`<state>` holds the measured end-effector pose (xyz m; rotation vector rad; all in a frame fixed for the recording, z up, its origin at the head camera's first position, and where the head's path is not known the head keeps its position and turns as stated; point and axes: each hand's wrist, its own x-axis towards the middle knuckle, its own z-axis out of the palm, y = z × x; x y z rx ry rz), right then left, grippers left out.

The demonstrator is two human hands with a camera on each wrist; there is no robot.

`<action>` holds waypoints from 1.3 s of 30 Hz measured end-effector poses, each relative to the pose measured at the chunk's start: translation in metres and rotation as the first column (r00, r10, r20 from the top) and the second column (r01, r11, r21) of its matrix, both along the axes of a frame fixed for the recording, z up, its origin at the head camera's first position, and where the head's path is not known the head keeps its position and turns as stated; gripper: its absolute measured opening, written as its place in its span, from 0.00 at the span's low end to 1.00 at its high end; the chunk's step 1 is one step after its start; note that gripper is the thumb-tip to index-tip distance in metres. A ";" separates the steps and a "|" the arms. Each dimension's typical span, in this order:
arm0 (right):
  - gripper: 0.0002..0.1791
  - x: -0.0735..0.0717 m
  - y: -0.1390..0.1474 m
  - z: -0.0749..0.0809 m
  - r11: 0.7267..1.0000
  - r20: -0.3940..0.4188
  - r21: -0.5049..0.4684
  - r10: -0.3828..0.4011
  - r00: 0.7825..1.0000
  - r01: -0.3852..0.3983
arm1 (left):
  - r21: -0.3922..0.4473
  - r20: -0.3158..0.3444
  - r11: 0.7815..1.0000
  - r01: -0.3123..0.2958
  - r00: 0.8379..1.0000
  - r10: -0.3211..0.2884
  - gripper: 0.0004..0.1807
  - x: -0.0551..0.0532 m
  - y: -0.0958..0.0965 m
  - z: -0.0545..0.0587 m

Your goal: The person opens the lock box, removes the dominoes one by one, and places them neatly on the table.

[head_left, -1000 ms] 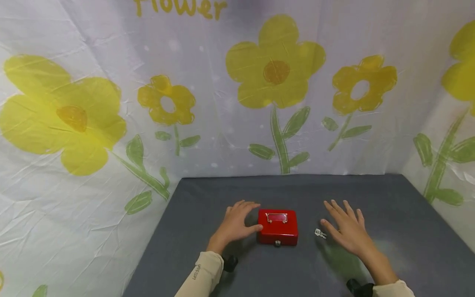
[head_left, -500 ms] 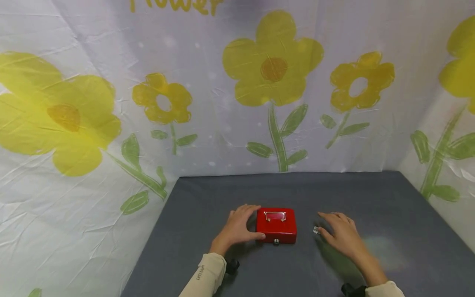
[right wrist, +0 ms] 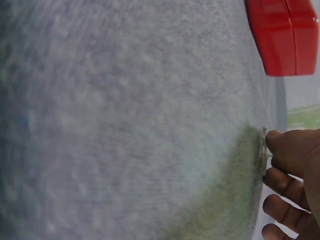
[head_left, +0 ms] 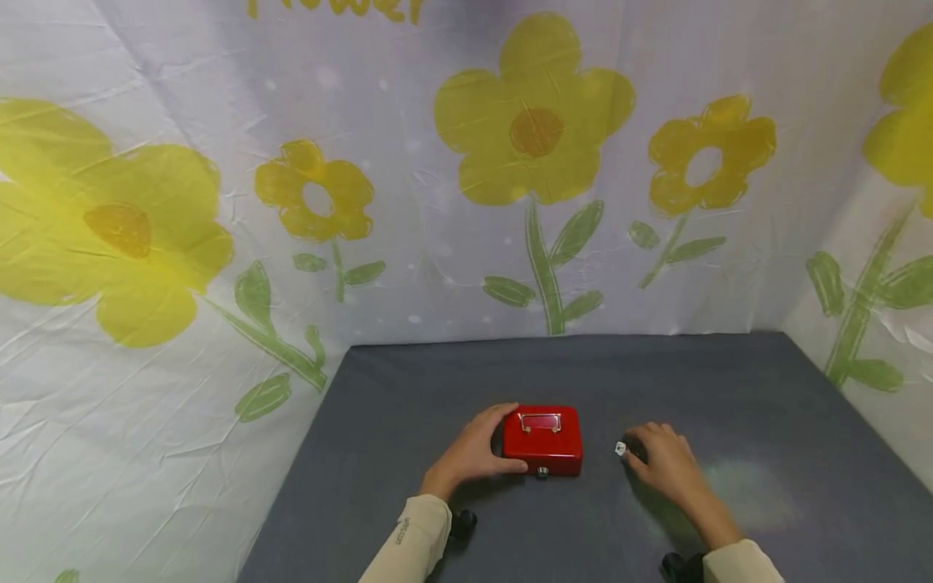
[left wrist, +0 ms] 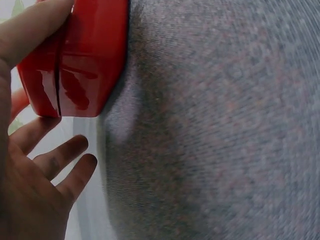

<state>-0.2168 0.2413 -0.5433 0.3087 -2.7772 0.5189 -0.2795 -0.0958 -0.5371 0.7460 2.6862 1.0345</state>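
Observation:
A small red metal cash box (head_left: 543, 441) sits closed on the grey table, its handle folded flat on the lid and a keyhole lock on its front. My left hand (head_left: 481, 447) grips its left end, thumb at the front and fingertips at the back; in the left wrist view the thumb lies across the box (left wrist: 90, 60) and the lower fingers stand off it. To the right of the box, my right hand (head_left: 666, 460) pinches a small set of silver keys (head_left: 620, 448) at the tabletop. Its fingers mostly hide them, and a thin edge of the keys (right wrist: 263, 152) shows in the right wrist view.
The grey table (head_left: 437, 372) reaches back to a white cloth backdrop (head_left: 423, 162) printed with yellow flowers. The same cloth stands along both sides. A black wrist strap piece (head_left: 463, 524) shows under the left sleeve (head_left: 411, 538).
My right hand has come down onto the keys and its spread fingers have drawn together on them. My left hand has closed in on the cash box's left end. The view has shifted slightly.

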 end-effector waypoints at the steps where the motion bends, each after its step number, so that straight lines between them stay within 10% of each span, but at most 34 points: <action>1: 0.15 -0.001 0.000 -0.001 1.000 0.001 -0.001 0.002 1.000 -0.002 | 0.014 0.002 1.000 0.000 1.000 0.000 0.52 0.000 0.000 -0.001; 23: 0.08 -0.002 -0.010 0.005 0.971 0.279 -0.240 0.082 0.957 -0.014 | 0.185 0.052 0.981 -0.061 0.997 0.052 0.51 -0.006 0.002 -0.014; 32: 0.19 0.000 -0.018 -0.002 0.962 0.272 -0.147 -0.184 0.944 0.229 | 0.265 0.173 0.962 -0.062 0.985 0.016 0.57 -0.006 0.000 -0.026; 39: 0.05 0.005 -0.022 0.002 0.976 0.201 -0.159 -0.118 0.973 0.151 | 0.280 0.198 0.958 -0.068 0.980 0.012 0.57 -0.007 -0.002 -0.026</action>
